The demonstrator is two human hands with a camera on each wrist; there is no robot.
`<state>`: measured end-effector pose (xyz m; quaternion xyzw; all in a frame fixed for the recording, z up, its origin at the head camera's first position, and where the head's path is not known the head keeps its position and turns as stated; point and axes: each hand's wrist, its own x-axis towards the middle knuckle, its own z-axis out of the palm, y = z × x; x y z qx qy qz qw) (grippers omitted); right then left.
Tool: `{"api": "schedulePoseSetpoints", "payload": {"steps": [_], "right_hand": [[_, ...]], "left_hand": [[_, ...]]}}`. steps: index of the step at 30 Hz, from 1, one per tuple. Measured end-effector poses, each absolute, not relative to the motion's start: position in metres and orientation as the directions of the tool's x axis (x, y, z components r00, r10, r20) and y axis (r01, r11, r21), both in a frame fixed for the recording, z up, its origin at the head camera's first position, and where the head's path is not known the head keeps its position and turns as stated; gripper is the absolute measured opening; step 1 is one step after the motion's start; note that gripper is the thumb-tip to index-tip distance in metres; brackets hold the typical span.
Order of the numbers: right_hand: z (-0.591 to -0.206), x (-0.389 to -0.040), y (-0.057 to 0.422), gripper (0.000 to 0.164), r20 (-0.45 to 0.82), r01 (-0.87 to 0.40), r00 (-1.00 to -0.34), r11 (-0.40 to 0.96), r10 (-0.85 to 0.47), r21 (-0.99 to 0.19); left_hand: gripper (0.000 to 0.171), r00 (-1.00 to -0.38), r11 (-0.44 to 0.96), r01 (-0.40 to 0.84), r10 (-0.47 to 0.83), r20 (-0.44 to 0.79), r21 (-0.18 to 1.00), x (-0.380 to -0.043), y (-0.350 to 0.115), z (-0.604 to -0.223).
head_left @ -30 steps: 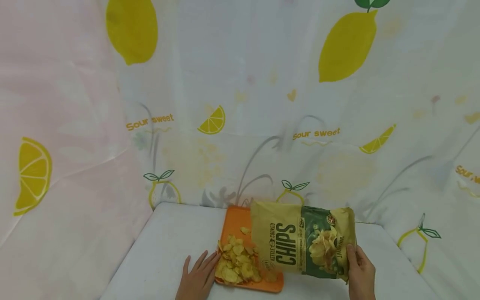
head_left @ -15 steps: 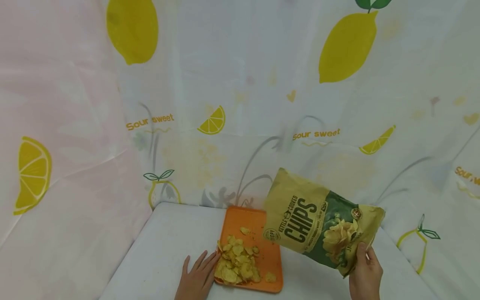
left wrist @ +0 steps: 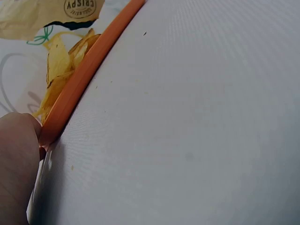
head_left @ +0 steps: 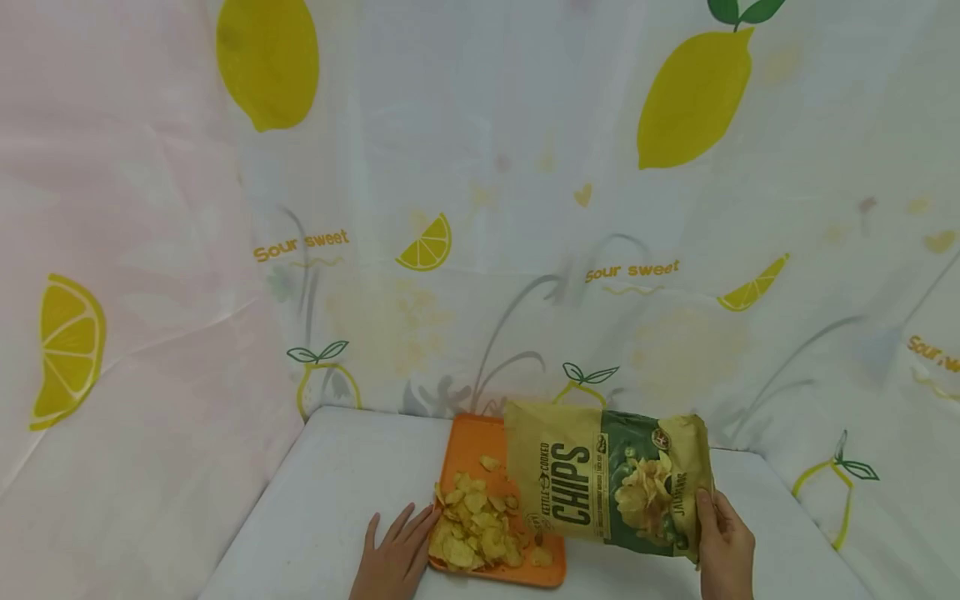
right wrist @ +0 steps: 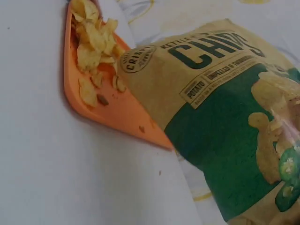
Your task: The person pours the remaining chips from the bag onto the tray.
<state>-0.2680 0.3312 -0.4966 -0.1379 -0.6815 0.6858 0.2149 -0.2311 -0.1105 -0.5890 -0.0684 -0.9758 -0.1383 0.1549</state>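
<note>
A tan and green chip bag (head_left: pixel 577 475) lies on its side in the air over the right part of an orange tray (head_left: pixel 543 573). My right hand (head_left: pixel 726 542) pinches the bag's right end, thumb on the printed front. In the right wrist view the bag (right wrist: pixel 225 112) spreads across the frame, its left end above the tray. A heap of potato chips (head_left: pixel 476 525) covers the tray's near left part. My left hand (head_left: pixel 397 554) rests with fingers extended against the tray's left edge. The left wrist view shows that hand (left wrist: pixel 16 164) touching the tray's rim (left wrist: pixel 79 84).
Beneath the tray is a white table (head_left: pixel 322 492), with small crumbs on it in the wrist views. A lemon-printed cloth (head_left: pixel 480 208) hangs behind and along the sides of the table.
The bag tilted up to the right and away from the tray half a second ago, then came back down left to nearly level over it. My left hand stays put.
</note>
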Motion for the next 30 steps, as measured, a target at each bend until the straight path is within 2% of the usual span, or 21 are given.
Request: {"api": "schedulePoseSetpoints", "payload": {"steps": [5,7,10,15,20,22,25,27,30], "right_hand": [[-0.465,-0.251,0.307,0.056,0.057,-0.082,-0.857,-0.026,0.512,-0.996],[-0.455,-0.247,0.3,0.057,0.048,-0.035,-0.869,0.034,0.492,-0.999],[-0.459,-0.249,0.303,0.056,0.039,-0.016,-0.883,0.053,0.468,-0.998],[-0.475,-0.258,0.313,0.052,0.055,-0.076,-0.891,-0.029,0.45,-0.997],[-0.462,-0.25,0.304,0.056,0.053,-0.006,-0.898,0.108,0.436,-0.994],[-0.462,-0.247,0.303,0.052,0.082,-0.072,-0.901,0.039,0.426,-0.997],[-0.458,-0.244,0.299,0.052,0.086,-0.105,-0.905,-0.022,0.417,-0.994],[-0.456,-0.244,0.299,0.055,0.082,-0.095,-0.912,-0.012,0.402,-0.995],[-0.456,-0.244,0.301,0.061,0.029,0.003,-0.917,0.08,0.398,-0.997]], "left_hand": [[0.039,-0.936,0.95,0.176,0.081,0.342,0.257,-0.231,-0.111,-0.589],[0.039,-0.939,0.948,0.175,0.08,0.334,0.266,-0.23,-0.11,-0.588],[0.039,-0.947,0.947,0.172,0.083,0.311,0.272,-0.23,-0.11,-0.587],[0.04,-0.954,0.947,0.161,0.078,0.29,0.277,-0.23,-0.109,-0.587],[0.039,-0.951,0.941,0.176,0.087,0.297,0.288,-0.23,-0.108,-0.587],[0.039,-0.948,0.942,0.181,0.091,0.304,0.282,-0.23,-0.108,-0.587],[0.039,-0.947,0.943,0.176,0.084,0.31,0.284,-0.23,-0.108,-0.588],[0.039,-0.949,0.942,0.169,0.077,0.305,0.29,-0.231,-0.109,-0.589],[0.039,-0.955,0.94,0.17,0.082,0.286,0.295,-0.232,-0.109,-0.59]]}}
